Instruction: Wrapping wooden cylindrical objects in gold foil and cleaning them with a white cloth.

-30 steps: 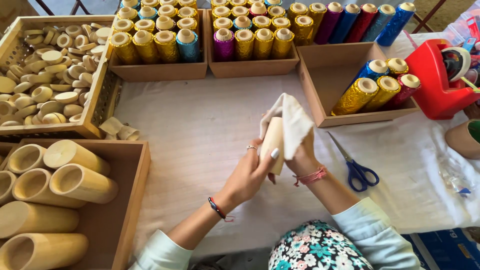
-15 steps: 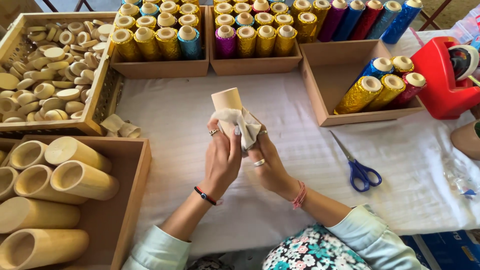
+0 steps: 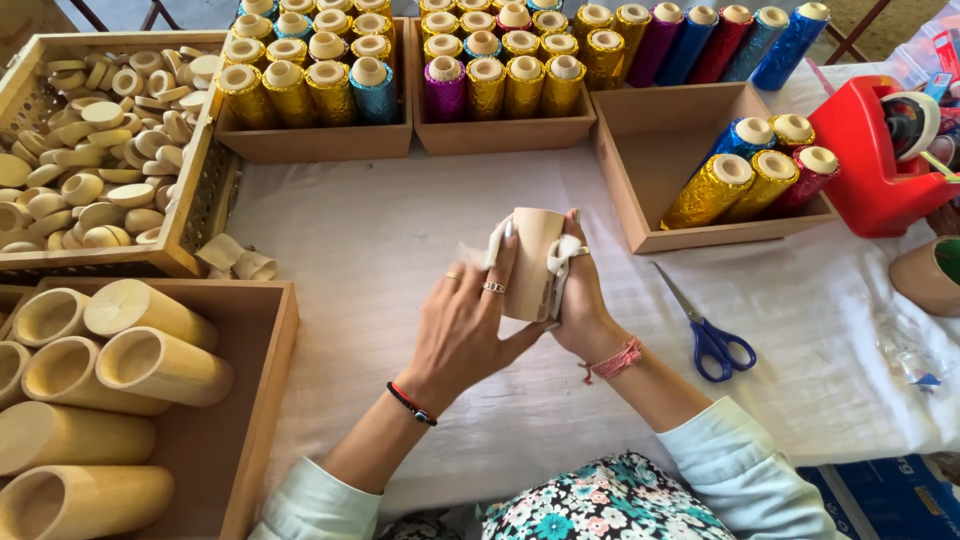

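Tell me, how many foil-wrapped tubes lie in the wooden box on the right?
4, side by side in the wooden box: gold tube, second gold tube, blue tube, red tube. Others may be hidden underneath.

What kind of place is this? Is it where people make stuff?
Probably a craft workshop table. Wooden boxes hold plain bamboo tubes and shiny foil-wrapped tubes, with scissors and a red tape dispenser close by.

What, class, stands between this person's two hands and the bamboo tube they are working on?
Only a white cloth: it lies between the right hand and the bamboo tube. The left hand touches the tube directly.
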